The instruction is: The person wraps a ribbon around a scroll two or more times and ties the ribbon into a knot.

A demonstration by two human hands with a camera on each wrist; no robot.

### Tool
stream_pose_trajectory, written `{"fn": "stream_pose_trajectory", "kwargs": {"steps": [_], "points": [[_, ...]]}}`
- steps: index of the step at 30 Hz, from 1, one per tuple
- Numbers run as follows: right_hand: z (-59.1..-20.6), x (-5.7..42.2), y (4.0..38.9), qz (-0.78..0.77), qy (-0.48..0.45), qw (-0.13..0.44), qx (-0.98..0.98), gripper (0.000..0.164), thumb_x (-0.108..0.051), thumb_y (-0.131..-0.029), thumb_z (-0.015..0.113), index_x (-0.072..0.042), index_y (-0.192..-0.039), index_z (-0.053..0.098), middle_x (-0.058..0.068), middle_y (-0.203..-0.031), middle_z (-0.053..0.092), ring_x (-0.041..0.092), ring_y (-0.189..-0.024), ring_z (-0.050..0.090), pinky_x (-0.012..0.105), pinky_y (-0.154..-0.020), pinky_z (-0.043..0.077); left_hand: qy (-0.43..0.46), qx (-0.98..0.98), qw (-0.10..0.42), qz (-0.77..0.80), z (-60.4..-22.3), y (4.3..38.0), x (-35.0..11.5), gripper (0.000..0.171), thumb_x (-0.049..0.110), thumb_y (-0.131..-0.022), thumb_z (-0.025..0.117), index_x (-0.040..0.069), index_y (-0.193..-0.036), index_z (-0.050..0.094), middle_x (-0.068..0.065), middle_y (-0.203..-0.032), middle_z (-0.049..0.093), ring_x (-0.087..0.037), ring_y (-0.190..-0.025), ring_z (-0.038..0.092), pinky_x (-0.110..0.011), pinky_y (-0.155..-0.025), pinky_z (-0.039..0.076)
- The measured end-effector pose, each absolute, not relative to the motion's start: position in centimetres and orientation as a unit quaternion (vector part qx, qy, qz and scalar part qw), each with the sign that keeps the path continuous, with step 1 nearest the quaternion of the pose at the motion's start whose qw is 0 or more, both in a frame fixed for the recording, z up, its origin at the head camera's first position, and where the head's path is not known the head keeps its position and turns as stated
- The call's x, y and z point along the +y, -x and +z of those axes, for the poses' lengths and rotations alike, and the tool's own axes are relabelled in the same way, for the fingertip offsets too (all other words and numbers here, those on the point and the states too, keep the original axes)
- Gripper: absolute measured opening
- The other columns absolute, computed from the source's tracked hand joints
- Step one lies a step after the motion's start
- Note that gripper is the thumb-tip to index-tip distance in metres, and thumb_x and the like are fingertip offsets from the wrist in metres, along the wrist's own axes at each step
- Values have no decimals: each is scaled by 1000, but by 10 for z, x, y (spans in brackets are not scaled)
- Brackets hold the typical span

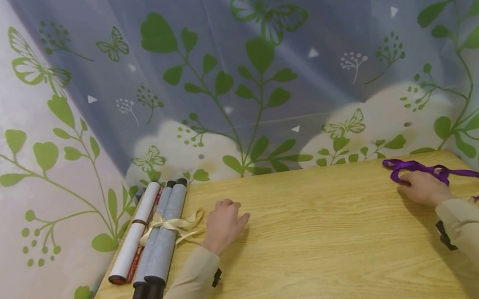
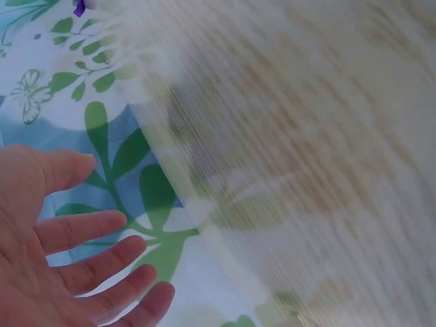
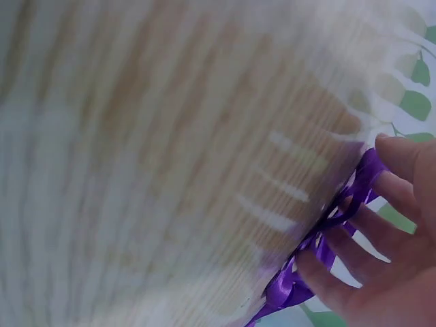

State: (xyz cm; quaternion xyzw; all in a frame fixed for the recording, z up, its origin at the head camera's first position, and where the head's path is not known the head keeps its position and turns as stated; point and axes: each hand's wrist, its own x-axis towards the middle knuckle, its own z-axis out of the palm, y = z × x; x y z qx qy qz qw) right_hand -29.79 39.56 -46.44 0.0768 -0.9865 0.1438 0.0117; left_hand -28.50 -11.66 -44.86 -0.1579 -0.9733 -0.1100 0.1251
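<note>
In the head view, my right hand [image 1: 425,188] reaches down to a purple ribbon [image 1: 463,170] lying loosely looped near the back right of the table. The right wrist view shows the fingers spread against the purple ribbon [image 3: 279,289], with the thumb apart from them. My left hand [image 1: 224,225] hovers or rests just right of the scrolls; the head view does not settle which. Its fingers [image 2: 102,223] are spread and hold nothing. Two grey-blue scrolls [image 1: 171,202] with black end knobs lie side by side, tied with a cream ribbon [image 1: 176,223].
A white scroll [image 1: 134,244] with a brown tie lies left of the grey-blue pair, with something red and patterned [image 1: 135,264] between them. The wood-grain table [image 1: 311,242] meets a leaf-and-butterfly curtain [image 1: 230,93] at its back edge.
</note>
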Motion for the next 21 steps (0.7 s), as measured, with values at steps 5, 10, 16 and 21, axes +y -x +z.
{"fn": "stream_pose_trajectory", "kwargs": {"steps": [5, 10, 16, 21], "points": [[-459, 389, 296, 156, -52, 12, -986, 17, -22, -94, 63, -12, -80, 58, 5, -77, 54, 26, -74, 53, 42, -62, 39, 195, -964, 138, -112, -451, 285, -114, 35, 36, -92, 67, 8, -113, 72, -14, -114, 68, -32, -106, 63, -44, -72, 58], [-460, 378, 298, 179, -52, 19, -982, 17, -23, -96, 60, -12, -82, 61, 1, -72, 51, 21, -69, 48, 33, -59, 34, 220, -959, 132, -121, -451, 284, -110, 30, 33, -93, 67, 10, -110, 73, -11, -110, 71, -29, -98, 68, -42, -72, 58], [-458, 346, 298, 239, -93, 41, -966, 18, -18, -99, 57, -3, -94, 66, 3, -71, 59, 16, -61, 49, 29, -55, 37, 239, -956, 113, -125, -446, 282, -97, 28, 33, -95, 63, 12, -110, 74, -6, -102, 74, -18, -87, 70, -36, -68, 57], [-451, 318, 299, 335, -122, 13, -934, 24, -15, -102, 53, 4, -107, 65, 15, -85, 70, 18, -66, 61, 28, -56, 50, 252, -953, 115, -123, -445, 281, -85, 26, 34, -96, 62, 13, -107, 74, -2, -95, 74, -15, -81, 70, -31, -63, 56]]}}
